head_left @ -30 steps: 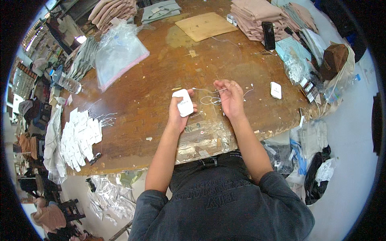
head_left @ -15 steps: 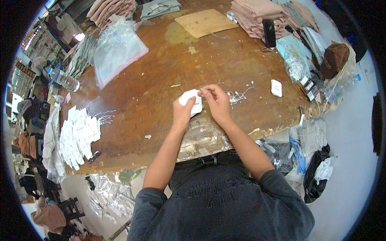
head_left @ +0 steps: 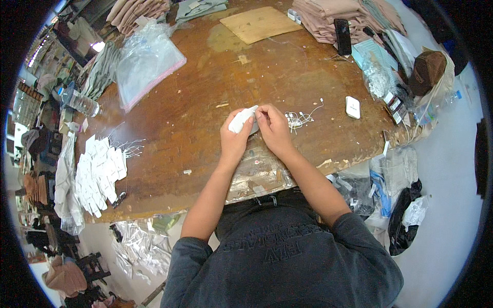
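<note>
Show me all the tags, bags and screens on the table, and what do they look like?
White paper tag: held in both hands, middle.
Pile of white tags: table's left edge.
Clear plastic bag: upper left, pink-edged.
Dark phone: on folded pink clothes, screen off.
Small white tag: right, rounded rectangle.

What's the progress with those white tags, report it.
Done: a spread of white tags with strings lies at the table's left edge. In hand: the left hand holds one white tag while the right hand works at it. Left: a tangle of white strings and one loose tag to the right.
</note>
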Demonstrator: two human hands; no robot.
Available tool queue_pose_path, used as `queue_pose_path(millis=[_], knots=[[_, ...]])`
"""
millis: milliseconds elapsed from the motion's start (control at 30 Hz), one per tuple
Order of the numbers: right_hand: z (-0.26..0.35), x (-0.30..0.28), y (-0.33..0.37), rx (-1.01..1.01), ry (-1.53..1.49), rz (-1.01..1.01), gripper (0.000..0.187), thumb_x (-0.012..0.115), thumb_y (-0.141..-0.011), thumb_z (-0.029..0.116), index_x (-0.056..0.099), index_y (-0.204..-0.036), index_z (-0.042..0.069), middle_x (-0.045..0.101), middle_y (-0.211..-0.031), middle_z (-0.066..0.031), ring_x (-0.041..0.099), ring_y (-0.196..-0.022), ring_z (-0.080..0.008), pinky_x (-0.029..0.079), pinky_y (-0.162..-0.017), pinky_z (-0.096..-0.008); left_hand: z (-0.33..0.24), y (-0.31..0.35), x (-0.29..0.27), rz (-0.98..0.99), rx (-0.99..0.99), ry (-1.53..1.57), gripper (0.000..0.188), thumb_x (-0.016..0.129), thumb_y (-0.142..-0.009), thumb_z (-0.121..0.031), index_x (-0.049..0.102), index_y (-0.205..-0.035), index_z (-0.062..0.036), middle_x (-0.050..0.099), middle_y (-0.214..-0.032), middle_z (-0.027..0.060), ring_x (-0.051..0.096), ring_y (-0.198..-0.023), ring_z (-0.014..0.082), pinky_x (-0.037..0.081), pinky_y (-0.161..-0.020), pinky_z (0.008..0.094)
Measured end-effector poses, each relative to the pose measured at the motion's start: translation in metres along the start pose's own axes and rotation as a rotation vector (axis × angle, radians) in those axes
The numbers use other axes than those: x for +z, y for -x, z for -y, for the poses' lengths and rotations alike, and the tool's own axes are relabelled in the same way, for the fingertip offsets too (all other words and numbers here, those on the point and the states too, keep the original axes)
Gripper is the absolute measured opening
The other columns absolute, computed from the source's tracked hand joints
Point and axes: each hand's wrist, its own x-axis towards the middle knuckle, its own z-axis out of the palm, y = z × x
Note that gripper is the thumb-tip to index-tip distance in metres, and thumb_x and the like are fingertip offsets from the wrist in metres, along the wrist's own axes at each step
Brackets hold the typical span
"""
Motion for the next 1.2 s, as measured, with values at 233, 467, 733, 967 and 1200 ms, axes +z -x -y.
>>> queue_pose_path(millis=[233, 467, 733, 967, 1200], knots=[[0.001, 0.002, -0.001, -0.018, 0.0, -0.037, 0.01, 0.059, -0.093, 0.009, 0.06, -0.093, -0.001, 0.061, -0.08, -0.0088, 0.057, -0.068, -0.0148, 0.046, -0.062, -0.0284, 0.005, -0.001, 0.0, 0.001, 0.037, -0.031, 0.022, 0.068, -0.089, -0.01, 0.062, -0.107, -0.0002, 0.066, -0.098, 0.0038, 0.059, -0.09, 0.0097, 0.049, -0.08, 0.0256], [-0.006, -0.001, 0.0, -0.048, 0.048, -0.002, 0.012, 0.059, -0.093, 0.009, 0.059, -0.094, -0.002, 0.064, -0.085, -0.0139, 0.062, -0.072, -0.0196, 0.049, -0.064, -0.0308, -0.001, -0.002, 0.001, -0.033, 0.286, -0.356, 0.019, 0.069, -0.082, -0.005, 0.065, -0.101, -0.0034, 0.065, -0.089, 0.0081, 0.063, -0.082, 0.0197, 0.049, -0.076, 0.0307], [-0.019, -0.015, -0.01, 0.382, -0.452, 0.205, 0.019, 0.058, -0.097, 0.017, 0.066, -0.102, 0.0, 0.065, -0.084, -0.0007, 0.057, -0.073, -0.0059, 0.046, -0.065, -0.0223, -0.015, -0.006, -0.006, -0.012, 0.788, -1.001, 0.036, 0.075, -0.064, -0.002, 0.068, -0.097, -0.012, 0.062, -0.093, 0.006, 0.06, -0.092, 0.0275, 0.049, -0.078, 0.0385], [-0.019, -0.012, -0.007, 0.535, -0.797, 0.171, 0.016, 0.067, -0.091, 0.018, 0.066, -0.088, 0.003, 0.065, -0.08, -0.0015, 0.054, -0.066, -0.0075, 0.043, -0.059, -0.0231, -0.019, 0.001, -0.006, -0.026, 0.986, -1.23, 0.028, 0.063, -0.073, -0.013, 0.069, -0.1, -0.0161, 0.061, -0.094, 0.0005, 0.058, -0.09, 0.0216, 0.047, -0.08, 0.0381], [-0.034, -0.035, -0.026, 0.32, 0.136, -0.084, 0.026, 0.07, -0.088, 0.021, 0.064, -0.073, 0.0, 0.061, -0.062, -0.0035, 0.053, -0.057, -0.0078, 0.041, -0.053, -0.0254, -0.017, 0.006, -0.004, 0.162, 0.828, -0.789, 0.028, 0.072, -0.065, -0.007, 0.07, -0.093, -0.0124, 0.065, -0.092, 0.0004, 0.062, -0.088, 0.0251, 0.051, -0.076, 0.0373]])
